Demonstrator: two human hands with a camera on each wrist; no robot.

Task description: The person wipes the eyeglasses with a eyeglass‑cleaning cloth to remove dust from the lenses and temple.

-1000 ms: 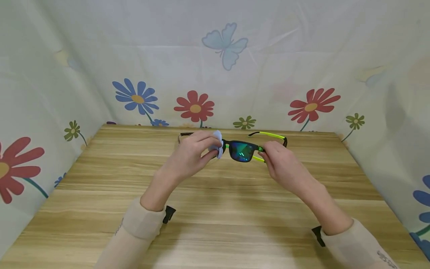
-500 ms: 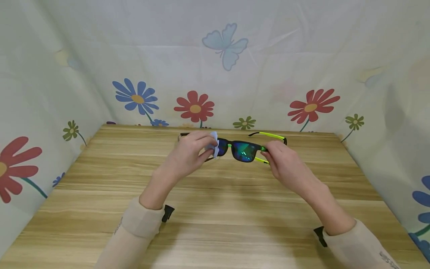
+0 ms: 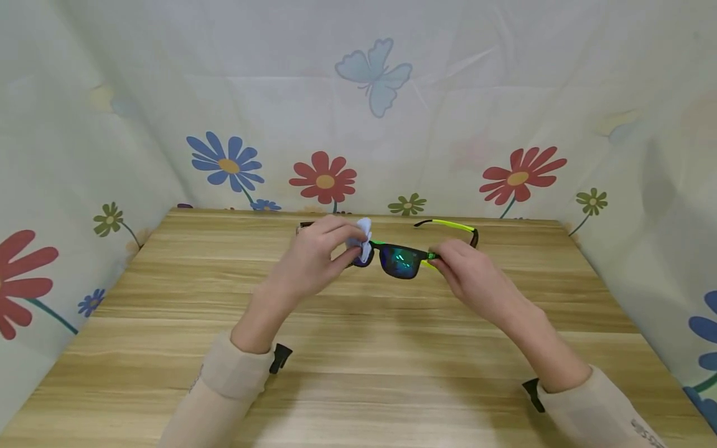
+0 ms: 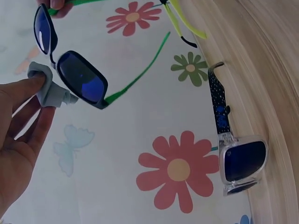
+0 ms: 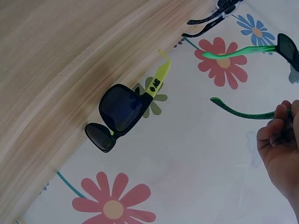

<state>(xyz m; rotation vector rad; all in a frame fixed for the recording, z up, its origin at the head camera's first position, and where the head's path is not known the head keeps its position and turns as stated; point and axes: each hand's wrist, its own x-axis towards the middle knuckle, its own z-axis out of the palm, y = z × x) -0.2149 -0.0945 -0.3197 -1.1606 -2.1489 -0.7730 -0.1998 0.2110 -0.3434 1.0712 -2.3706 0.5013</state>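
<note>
We hold black-framed sunglasses (image 3: pixel 400 262) above the bench (image 3: pixel 358 354), our right hand's (image 3: pixel 473 270) grip closed on one end, our left hand's (image 3: pixel 313 254) pinching a soft bluish cloth (image 3: pixel 365 229) by the other lens (image 4: pixel 82 78). They look light and stiff; smudge-prone lenses make the hinge corners the safer hold.

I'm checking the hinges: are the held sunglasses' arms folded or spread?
Spread: the right wrist view shows both green arms extending behind the held sunglasses.
</note>
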